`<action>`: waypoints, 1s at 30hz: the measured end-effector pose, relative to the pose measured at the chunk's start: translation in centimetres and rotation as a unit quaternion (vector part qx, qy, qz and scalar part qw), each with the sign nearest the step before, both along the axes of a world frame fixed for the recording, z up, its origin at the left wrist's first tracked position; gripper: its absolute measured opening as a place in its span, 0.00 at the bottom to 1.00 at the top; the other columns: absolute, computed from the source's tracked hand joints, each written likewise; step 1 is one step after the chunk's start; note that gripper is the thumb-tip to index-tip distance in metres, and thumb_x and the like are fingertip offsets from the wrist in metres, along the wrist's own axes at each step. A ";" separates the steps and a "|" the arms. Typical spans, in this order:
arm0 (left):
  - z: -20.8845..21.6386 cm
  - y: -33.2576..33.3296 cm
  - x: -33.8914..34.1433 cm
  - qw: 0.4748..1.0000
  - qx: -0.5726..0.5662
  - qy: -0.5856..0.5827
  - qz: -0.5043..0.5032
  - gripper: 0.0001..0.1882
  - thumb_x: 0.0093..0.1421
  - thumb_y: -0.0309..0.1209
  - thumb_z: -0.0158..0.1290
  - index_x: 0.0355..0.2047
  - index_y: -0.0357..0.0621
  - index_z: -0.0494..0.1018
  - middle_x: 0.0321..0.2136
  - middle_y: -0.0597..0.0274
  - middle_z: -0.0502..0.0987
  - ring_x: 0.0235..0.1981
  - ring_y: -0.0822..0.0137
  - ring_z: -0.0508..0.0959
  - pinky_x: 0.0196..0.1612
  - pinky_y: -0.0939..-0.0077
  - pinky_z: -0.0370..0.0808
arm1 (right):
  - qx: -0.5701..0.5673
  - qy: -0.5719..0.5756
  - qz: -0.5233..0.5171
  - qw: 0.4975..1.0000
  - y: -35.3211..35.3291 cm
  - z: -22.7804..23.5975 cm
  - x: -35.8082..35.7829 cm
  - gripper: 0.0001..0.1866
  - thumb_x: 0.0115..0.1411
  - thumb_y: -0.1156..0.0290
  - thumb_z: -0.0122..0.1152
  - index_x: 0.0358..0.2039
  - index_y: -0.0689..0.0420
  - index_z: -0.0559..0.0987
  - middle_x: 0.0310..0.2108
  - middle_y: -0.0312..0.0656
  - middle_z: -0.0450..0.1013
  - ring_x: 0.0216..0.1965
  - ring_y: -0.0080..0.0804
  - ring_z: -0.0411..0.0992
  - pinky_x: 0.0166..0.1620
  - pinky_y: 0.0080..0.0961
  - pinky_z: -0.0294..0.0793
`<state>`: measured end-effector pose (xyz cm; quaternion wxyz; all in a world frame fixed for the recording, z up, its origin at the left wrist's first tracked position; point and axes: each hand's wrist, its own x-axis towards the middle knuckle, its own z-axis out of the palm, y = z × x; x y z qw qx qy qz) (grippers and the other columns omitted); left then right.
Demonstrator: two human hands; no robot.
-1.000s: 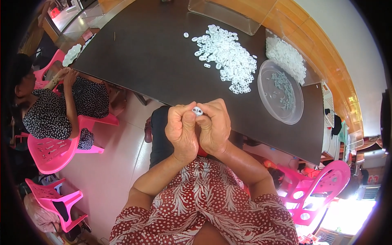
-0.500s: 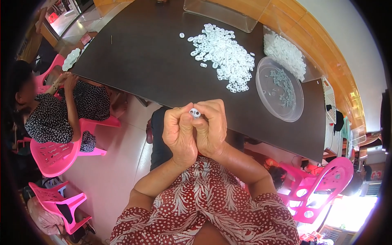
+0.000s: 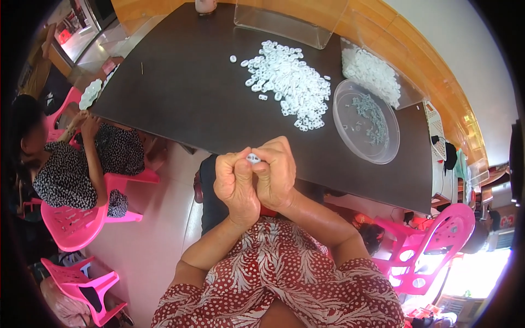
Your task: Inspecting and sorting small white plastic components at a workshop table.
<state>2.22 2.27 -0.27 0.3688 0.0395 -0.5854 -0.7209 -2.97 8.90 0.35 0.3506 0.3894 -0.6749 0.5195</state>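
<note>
Fingertips (image 3: 245, 153) of your left hand (image 3: 236, 186) and right hand (image 3: 279, 174) pinch one small white piece (image 3: 253, 158) between them, at the near edge of the dark table (image 3: 180, 87). Similar white pieces (image 3: 290, 82) lie heaped on the table; toward its right end sits your round clear tray (image 3: 353, 142).

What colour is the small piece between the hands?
The small piece is mainly white, best seen in the head view.

Past the fingers (image 3: 268, 155), a dark table (image 3: 183, 82), then an orange-brown wall (image 3: 441, 95); left of them, pink chairs (image 3: 71, 229) on pale floor (image 3: 150, 240); right, glare (image 3: 473, 273).
</note>
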 end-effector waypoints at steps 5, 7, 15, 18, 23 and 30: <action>-0.4 0.3 -0.9 0.999 -0.035 -0.003 0.020 0.11 0.65 0.33 0.45 0.33 0.37 0.68 0.28 0.70 0.68 0.29 0.82 0.65 0.34 0.86 0.65 | 0.007 -0.004 -0.015 1.000 0.2 -0.7 -0.7 0.09 0.61 0.69 0.53 0.34 0.64 0.71 0.25 0.44 0.68 0.24 0.35 0.65 0.26 0.27 0.66; -0.7 0.3 -1.3 0.999 -0.037 -0.010 0.016 0.11 0.65 0.33 0.45 0.33 0.37 0.69 0.27 0.70 0.67 0.28 0.82 0.65 0.34 0.86 0.65 | 0.008 -0.002 -0.019 1.000 0.5 -0.9 -1.0 0.09 0.60 0.70 0.53 0.34 0.64 0.70 0.25 0.44 0.68 0.24 0.35 0.65 0.26 0.28 0.65; 1.5 -0.5 -2.9 0.988 0.011 -0.074 -0.133 0.10 0.64 0.30 0.46 0.37 0.35 0.72 0.26 0.68 0.73 0.27 0.79 0.70 0.34 0.85 0.69 | 0.020 -0.069 -0.032 0.997 2.6 0.2 -2.3 0.09 0.51 0.80 0.59 0.33 0.62 0.71 0.26 0.43 0.68 0.25 0.38 0.65 0.28 0.30 0.65; 2.3 -1.9 -6.4 0.970 -0.168 -0.148 -0.093 0.05 0.60 0.25 0.50 0.35 0.38 0.73 0.24 0.61 0.74 0.25 0.72 0.73 0.32 0.80 0.70 | 0.009 -0.199 -0.075 0.977 5.6 2.1 -3.6 0.05 0.50 0.80 0.60 0.28 0.61 0.74 0.25 0.44 0.70 0.28 0.39 0.68 0.31 0.30 0.67; 0.1 -4.9 -13.1 0.831 -0.555 -0.027 0.020 0.09 0.47 0.20 0.54 0.31 0.43 0.74 0.25 0.59 0.71 0.29 0.57 0.71 0.31 0.65 0.70 | 0.017 -0.204 -0.238 0.949 13.1 8.7 -10.6 0.08 0.58 0.71 0.51 0.31 0.62 0.76 0.32 0.47 0.73 0.35 0.34 0.71 0.41 0.28 0.69; -0.7 -4.4 -15.8 0.801 -0.599 0.017 -0.011 0.06 0.46 0.20 0.51 0.24 0.46 0.72 0.25 0.60 0.68 0.30 0.58 0.70 0.29 0.64 0.69 | 0.117 -0.038 -0.460 0.879 25.5 13.3 -24.8 0.09 0.50 0.68 0.54 0.30 0.57 0.79 0.26 0.49 0.75 0.31 0.47 0.73 0.36 0.37 0.70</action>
